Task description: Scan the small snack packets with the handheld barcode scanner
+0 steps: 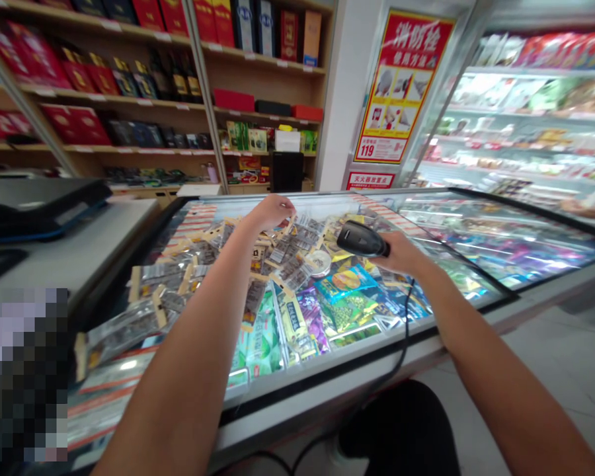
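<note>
My right hand (400, 254) grips the handle of a black barcode scanner (359, 239), its head pointing left over the glass-topped freezer. A black cable (405, 330) hangs from the scanner past the freezer's front edge. Farther back, my left hand (272, 210) has its fingers closed at the tan end of a clear packet (306, 233) with dark contents; the fingertips are partly hidden. Many similar packets (163, 272) lie spread across the glass to the left and under my left forearm. A round silver-rimmed lid or tin (319, 263) sits between my hands.
Colourful bagged goods (347, 283) show through the freezer (322, 377) glass. A counter (89, 248) with a dark device (44, 205) stands at left. Behind are shelves (129, 96) of boxes and bottles, a red poster (401, 86) and a lit display fridge (525, 112). The lower left corner is pixelated.
</note>
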Demonstrator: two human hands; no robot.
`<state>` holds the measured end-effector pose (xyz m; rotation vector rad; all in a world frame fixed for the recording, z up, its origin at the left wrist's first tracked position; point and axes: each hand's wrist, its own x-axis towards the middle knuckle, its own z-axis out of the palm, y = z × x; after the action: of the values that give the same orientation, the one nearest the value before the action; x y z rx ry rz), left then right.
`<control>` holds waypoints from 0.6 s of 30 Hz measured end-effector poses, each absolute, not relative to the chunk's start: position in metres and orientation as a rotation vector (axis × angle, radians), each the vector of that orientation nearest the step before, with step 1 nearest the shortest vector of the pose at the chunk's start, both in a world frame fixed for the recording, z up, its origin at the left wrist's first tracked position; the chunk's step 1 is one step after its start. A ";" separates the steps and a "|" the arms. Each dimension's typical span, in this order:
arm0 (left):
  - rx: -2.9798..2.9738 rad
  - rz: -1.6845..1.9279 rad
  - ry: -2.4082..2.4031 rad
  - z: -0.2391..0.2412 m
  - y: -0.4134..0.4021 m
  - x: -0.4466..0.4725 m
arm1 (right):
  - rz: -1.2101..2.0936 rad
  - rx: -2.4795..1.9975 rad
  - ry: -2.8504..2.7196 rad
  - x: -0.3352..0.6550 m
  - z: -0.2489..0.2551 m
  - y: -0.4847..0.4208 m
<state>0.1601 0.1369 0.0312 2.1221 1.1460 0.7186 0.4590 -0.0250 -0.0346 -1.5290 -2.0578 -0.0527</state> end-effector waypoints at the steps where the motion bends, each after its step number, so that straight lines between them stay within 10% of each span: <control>1: 2.116 0.717 1.156 0.031 0.138 0.158 | -0.050 -1.544 -2.047 0.458 -0.033 -0.026; 18: 2.360 0.829 1.912 0.031 0.145 0.147 | -0.207 -1.736 -1.590 0.471 -0.031 -0.019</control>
<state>0.1474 0.1453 0.0309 2.3598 1.9119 0.8293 0.4706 -0.0190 -0.0310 -1.7359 -1.5896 -0.2071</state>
